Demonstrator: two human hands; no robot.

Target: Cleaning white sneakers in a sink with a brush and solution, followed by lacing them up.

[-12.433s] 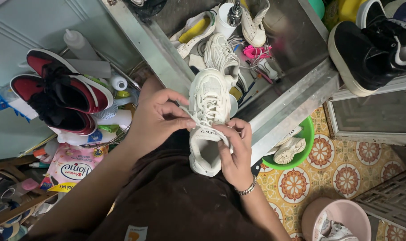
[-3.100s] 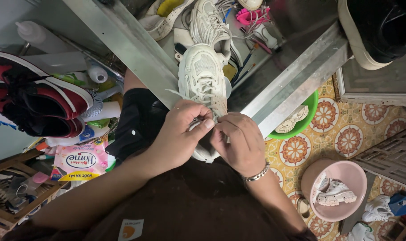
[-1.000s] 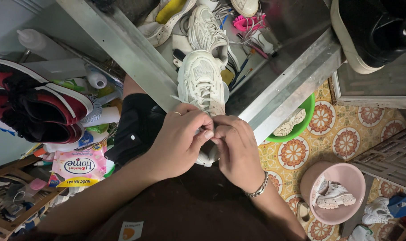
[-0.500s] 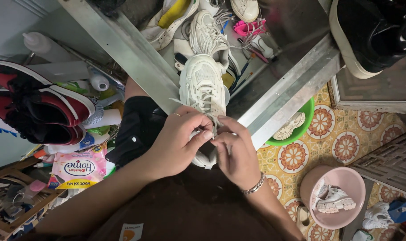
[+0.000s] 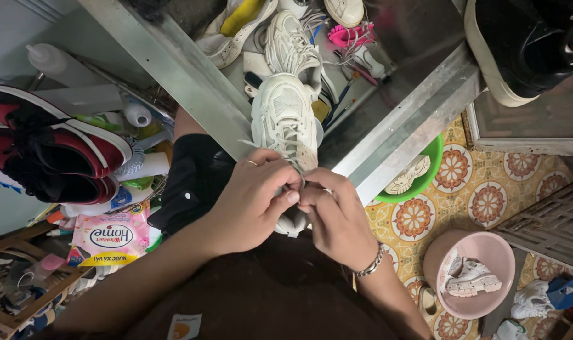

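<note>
We pinch the laces with left hand (image 5: 252,201) and right hand (image 5: 337,217), fingertips meeting at centre, steadying the cream sneaker (image 5: 285,126) pointing toward twelve o'clock over our lap.

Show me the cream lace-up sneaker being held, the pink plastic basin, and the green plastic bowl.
cream lace-up sneaker (image 5: 285,116): head view, on the toe box.
pink plastic basin (image 5: 495,242): head view, on the inner wall.
green plastic bowl (image 5: 434,152): head view, on the rim.

Single head-worn view, steeply downward and close over the hands (image 5: 299,208), lap and tiled floor (image 5: 488,201).
</note>
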